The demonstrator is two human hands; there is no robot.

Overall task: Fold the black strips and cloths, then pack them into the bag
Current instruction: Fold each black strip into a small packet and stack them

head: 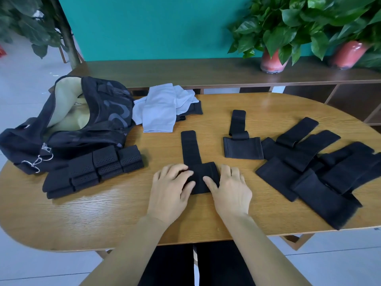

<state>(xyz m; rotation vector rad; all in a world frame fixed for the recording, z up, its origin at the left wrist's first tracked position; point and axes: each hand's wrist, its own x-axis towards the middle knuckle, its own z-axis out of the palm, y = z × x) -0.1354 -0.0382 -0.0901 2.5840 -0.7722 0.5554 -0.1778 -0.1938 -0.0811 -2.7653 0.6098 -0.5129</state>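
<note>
Both hands, left (172, 187) and right (228, 189), press flat, fingers straight, on the black cloth (203, 176).

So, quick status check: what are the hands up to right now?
Both hands, left and right, pressing flat on one black strip. Bag open, waiting. Unfolded strips piled right; nothing blocking.

Teal wall (156, 27), pale tiled floor (22, 79), oval wooden table (268, 108), low shelf (206, 71) with potted plants (274, 34).
</note>
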